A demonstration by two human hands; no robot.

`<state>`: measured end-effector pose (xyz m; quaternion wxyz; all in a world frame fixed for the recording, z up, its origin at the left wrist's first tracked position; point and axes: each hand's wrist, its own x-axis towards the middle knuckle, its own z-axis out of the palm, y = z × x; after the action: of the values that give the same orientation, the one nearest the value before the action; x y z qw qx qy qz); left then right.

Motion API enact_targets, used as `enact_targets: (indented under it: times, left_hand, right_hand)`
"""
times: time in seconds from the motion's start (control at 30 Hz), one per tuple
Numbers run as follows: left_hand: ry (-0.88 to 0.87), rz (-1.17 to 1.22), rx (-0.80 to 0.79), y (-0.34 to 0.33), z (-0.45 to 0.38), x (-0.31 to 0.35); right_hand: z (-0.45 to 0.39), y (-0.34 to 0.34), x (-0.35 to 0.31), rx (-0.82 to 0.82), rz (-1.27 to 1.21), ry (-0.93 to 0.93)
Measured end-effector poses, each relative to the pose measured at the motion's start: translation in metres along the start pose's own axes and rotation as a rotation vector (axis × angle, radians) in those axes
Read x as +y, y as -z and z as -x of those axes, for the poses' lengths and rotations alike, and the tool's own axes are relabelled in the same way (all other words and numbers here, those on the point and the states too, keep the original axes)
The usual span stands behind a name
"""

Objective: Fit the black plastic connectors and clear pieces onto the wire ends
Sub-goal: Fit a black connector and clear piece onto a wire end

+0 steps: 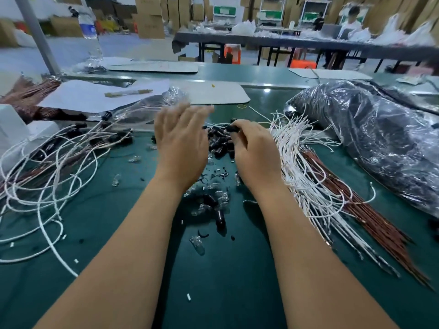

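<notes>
While both hands work: risks run left to right
Loose white wires: tangled loops at the left could snag and drag parts
Left hand: fingers spread, holding nothing, above the black connectors; a sweep may scatter them
Right hand: pinches one black connector; it could slip
Clear pieces: strewn near, easily knocked
Wire bundle: right, ends far
Desk: green mat
Room: cartons, far benches

No text can be read. The bottle at 11 o'clock bears a blue label, too blurred to make out; the boxes at 12 o'clock show only faint marks.
</notes>
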<state>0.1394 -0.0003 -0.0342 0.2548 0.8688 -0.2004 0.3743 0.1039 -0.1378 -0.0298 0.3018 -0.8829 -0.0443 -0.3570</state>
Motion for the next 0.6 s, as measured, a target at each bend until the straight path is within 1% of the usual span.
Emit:
enact_targets:
  times: [0.03,0.1,0.17,0.23,0.3,0.4,0.5,0.6]
  left_hand:
    - [-0.032,0.021,0.013,-0.0012,0.0006,0.0015]
    - [-0.012,0.114,0.035,-0.0012,0.002,-0.0001]
    - [0.094,0.359,-0.064,0.0006,0.0043,-0.0016]
    - [0.191,0.515,-0.157,0.0018,0.0043,-0.0011]
    - [0.231,0.563,-0.183,0.002,0.0036,0.0008]
    - [0.254,0.616,-0.212,0.0023,0.003,0.0035]
    - [0.282,0.654,-0.22,0.0014,0.0023,0.0007]
    - [0.291,0.663,-0.216,0.0004,0.0023,-0.0019]
  right_hand:
    - [-0.0008,-0.0014,0.0002,-0.007,-0.086,-0.03]
    - [-0.0017,-0.003,-0.0001,-0.007,-0.23,-0.104]
    - [-0.001,-0.0036,-0.0012,-0.033,-0.352,-0.176]
    - [-0.0004,-0.0035,-0.0029,-0.08,-0.484,-0.248]
    - [0.0005,-0.0028,-0.0041,-0.127,-0.569,-0.293]
    - [0.0007,-0.0022,-0.0036,-0.161,-0.594,-0.313]
    - [0.0,-0.0016,-0.0012,-0.15,-0.654,-0.331]
    - [-0.0013,0.0,0.0029,-0.106,-0.723,-0.396]
